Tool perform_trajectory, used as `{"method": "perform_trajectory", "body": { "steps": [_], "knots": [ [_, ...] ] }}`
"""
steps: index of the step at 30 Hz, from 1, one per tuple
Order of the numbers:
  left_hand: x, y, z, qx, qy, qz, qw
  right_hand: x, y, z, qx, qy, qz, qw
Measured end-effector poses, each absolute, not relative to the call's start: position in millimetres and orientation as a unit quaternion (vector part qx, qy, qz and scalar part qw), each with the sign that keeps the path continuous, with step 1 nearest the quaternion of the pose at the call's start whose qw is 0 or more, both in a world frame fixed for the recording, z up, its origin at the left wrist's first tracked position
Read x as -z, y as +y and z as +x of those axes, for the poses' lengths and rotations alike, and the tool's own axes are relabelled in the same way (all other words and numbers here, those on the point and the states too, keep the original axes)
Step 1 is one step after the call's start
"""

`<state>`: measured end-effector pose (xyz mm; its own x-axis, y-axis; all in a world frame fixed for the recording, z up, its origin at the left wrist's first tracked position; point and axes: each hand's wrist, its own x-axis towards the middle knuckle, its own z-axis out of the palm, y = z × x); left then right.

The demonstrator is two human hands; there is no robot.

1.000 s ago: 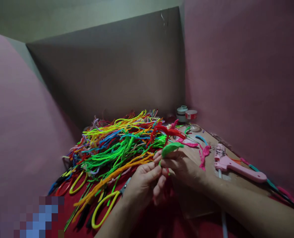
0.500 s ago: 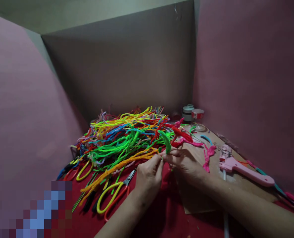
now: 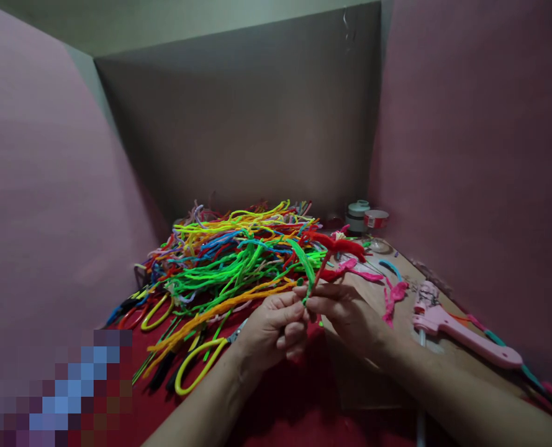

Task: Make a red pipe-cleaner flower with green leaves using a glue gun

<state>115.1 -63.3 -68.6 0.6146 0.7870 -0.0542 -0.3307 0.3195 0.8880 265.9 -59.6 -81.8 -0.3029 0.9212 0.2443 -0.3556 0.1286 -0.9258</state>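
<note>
A bent green pipe cleaner (image 3: pixel 305 261) rises from between my fingertips, its lower end pinched where the two hands meet. My left hand (image 3: pixel 280 323) is closed at that lower end, fingers curled. From the other side, my right hand (image 3: pixel 343 310) grips the same green piece between thumb and fingers. The fingers hide the exact point of contact. Just behind the hands lies a heap of coloured pipe cleaners (image 3: pixel 229 267), with orange ones (image 3: pixel 220 305) at its front. Yellow-handled scissors (image 3: pixel 201 366) lie partly behind my left forearm.
A pink glue gun (image 3: pixel 466 338) with a clear glue stick rests on a brown board (image 3: pixel 359 379) at the right. Pink shaped pieces (image 3: pixel 392 298) lie near it. A jar (image 3: pixel 357 217) and a tape roll (image 3: pixel 376 218) stand at the back. Pink panels flank the red surface.
The green pipe cleaner has turned, showing a longer, narrower side and leaning left. My left hand has rolled, so its curled fingers now show. The view has shifted slightly.
</note>
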Motion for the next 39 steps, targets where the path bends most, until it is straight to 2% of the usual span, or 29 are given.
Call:
{"method": "perform_trajectory", "body": {
  "steps": [2, 4, 6, 10, 12, 14, 18, 20, 23, 25, 28, 30, 33, 35, 37, 39],
  "knots": [
    [68, -64, 117, -0.353, 0.235, 0.453, 0.784, 84, -60, 265, -0.597, -0.523, -0.274, 0.543],
    [68, -65, 119, -0.366, 0.276, 0.492, 0.740, 85, -59, 265, -0.583, -0.527, -0.293, 0.545],
    [69, -66, 121, -0.402, 0.358, 0.579, 0.612, 87, -58, 265, -0.573, -0.529, -0.310, 0.544],
    [74, -69, 121, -0.451, 0.428, 0.741, 0.253, 88, -56, 266, -0.555, -0.522, -0.336, 0.554],
    [75, -69, 121, -0.449, 0.426, 0.762, 0.193, 88, -56, 265, -0.545, -0.528, -0.341, 0.555],
    [73, -69, 121, -0.445, 0.441, 0.737, 0.253, 85, -57, 265, -0.558, -0.535, -0.322, 0.546],
    [65, -68, 121, -0.433, 0.414, 0.593, 0.538, 77, -60, 266, -0.568, -0.556, -0.287, 0.535],
    [63, -66, 120, -0.420, 0.371, 0.519, 0.646, 75, -61, 268, -0.576, -0.562, -0.278, 0.524],
    [61, -65, 117, -0.365, 0.300, 0.447, 0.759, 76, -60, 268, -0.616, -0.551, -0.245, 0.507],
    [60, -64, 115, -0.329, 0.272, 0.434, 0.793, 78, -59, 268, -0.617, -0.546, -0.233, 0.516],
    [60, -65, 116, -0.342, 0.325, 0.503, 0.725, 82, -58, 266, -0.603, -0.534, -0.247, 0.539],
    [63, -68, 119, -0.388, 0.398, 0.604, 0.571, 83, -57, 265, -0.581, -0.529, -0.273, 0.555],
    [71, -71, 123, -0.427, 0.456, 0.733, 0.271, 84, -56, 265, -0.534, -0.543, -0.295, 0.577],
    [76, -72, 123, -0.421, 0.452, 0.769, 0.161, 83, -57, 264, -0.513, -0.563, -0.294, 0.577],
    [76, -71, 122, -0.422, 0.451, 0.769, 0.165, 81, -59, 264, -0.494, -0.587, -0.291, 0.571],
    [73, -70, 122, -0.428, 0.458, 0.730, 0.271, 79, -61, 265, -0.489, -0.607, -0.297, 0.552]
  ]
}}
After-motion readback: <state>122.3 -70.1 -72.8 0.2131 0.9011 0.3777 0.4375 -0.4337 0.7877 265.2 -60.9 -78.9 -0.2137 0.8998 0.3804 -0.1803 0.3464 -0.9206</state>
